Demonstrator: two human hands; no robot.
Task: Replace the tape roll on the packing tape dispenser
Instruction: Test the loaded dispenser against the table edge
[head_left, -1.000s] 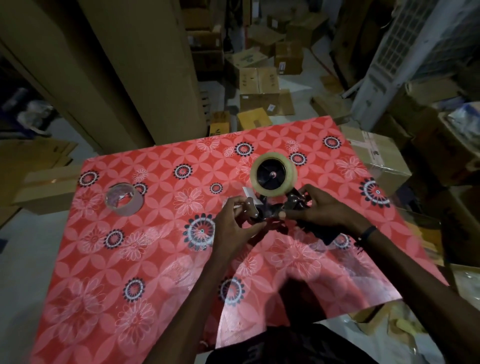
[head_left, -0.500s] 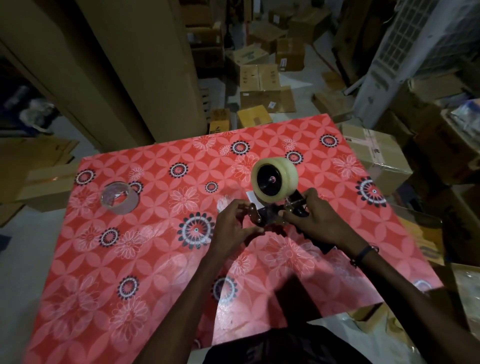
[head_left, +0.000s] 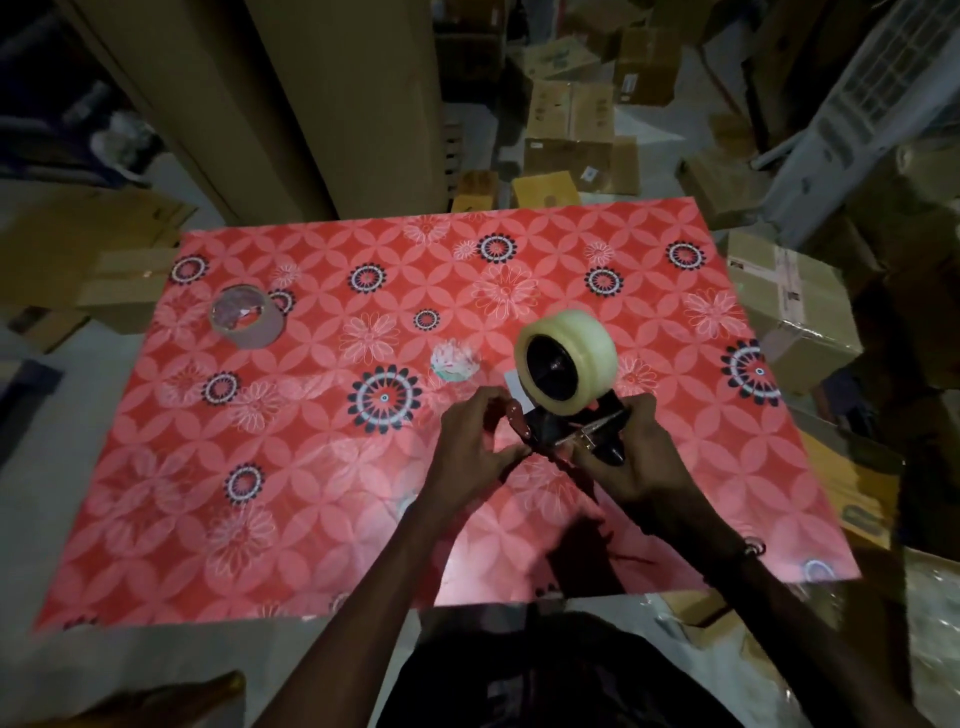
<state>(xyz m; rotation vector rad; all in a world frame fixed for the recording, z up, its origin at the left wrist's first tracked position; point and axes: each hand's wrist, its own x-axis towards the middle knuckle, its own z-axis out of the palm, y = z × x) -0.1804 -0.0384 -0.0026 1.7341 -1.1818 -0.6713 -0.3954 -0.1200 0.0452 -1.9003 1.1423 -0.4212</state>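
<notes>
Over the red worktop (head_left: 311, 467), both hands' fingers are gripping the hard dispenser (head_left: 571, 431) under its light, sticky tape roll (head_left: 569, 358).

You've got no readable text here: the white labels on the brown cardboard boxes (head_left: 570, 124) beyond the table are too blurred.

Both forearms reach forward side by side, the left hand (head_left: 475, 441) with fingers (head_left: 485, 402) curled in a pinch, the right hand (head_left: 641, 457) closed in a grip, a band at its wrist.
</notes>
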